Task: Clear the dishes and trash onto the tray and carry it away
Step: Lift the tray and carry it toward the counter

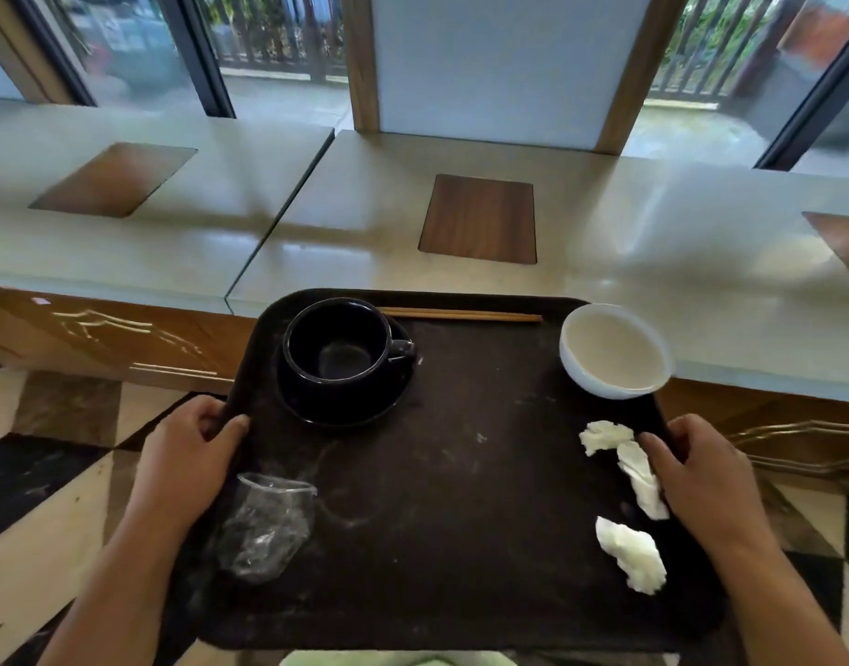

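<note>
Tray (461,497) was lifted clear of the counter (605,242), level. Left hand (187,454) and right hand (706,473) each clamped a side rim, thumbs on top. Nearest on tray: crumpled plastic (266,526) and napkin wads (629,552), light, could blow off. Farther: black cup (338,346) on saucer (317,406), white bowl (614,350), chopsticks (461,316). Crockery looked fragile, likely to slide; keep side grips, stay level.

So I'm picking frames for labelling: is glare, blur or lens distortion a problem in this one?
Head view: window glare washes over the pale glossy counter; wide-angle bending curves its edges; the windows behind look soft. The dark rectangular tray, black cup and white bowl are sharp enough, evenly lit.
</note>
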`<state>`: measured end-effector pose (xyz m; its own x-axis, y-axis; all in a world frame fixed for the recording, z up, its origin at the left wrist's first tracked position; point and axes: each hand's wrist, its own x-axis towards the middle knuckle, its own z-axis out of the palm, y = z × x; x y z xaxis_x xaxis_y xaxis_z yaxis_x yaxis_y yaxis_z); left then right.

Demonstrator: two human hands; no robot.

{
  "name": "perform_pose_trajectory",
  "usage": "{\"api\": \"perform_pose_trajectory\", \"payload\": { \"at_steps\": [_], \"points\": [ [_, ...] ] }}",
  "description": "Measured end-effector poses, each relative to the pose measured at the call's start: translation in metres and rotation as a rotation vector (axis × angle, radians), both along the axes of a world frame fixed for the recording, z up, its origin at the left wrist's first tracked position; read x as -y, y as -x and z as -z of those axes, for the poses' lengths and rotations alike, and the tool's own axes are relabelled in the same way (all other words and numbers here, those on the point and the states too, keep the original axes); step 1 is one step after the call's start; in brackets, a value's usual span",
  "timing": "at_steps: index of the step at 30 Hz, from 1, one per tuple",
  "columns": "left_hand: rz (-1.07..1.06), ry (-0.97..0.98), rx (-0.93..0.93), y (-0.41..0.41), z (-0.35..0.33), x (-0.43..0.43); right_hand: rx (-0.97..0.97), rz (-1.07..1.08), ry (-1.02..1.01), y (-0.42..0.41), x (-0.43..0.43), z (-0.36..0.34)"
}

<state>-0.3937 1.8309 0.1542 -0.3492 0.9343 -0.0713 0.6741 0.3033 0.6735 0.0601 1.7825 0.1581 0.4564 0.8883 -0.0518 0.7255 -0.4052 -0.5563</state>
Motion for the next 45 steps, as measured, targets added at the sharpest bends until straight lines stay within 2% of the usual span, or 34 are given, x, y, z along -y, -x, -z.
{"api": "perform_pose_trajectory", "payload": {
  "at_steps": [8, 25, 45],
  "points": [
    [0.016, -0.019, -0.006, -0.026, 0.006, -0.105, 0.013, 0.009, 0.023, -0.020, -0.103, 0.008],
    [0.117, -0.010, -0.070, -0.076, 0.079, -0.361, -0.039, 0.197, 0.110, -0.055, -0.329, 0.094],
    [0.194, 0.042, -0.241, -0.107, 0.170, -0.509, 0.051, 0.256, 0.111, -0.084, -0.454, 0.168]
  ]
}}
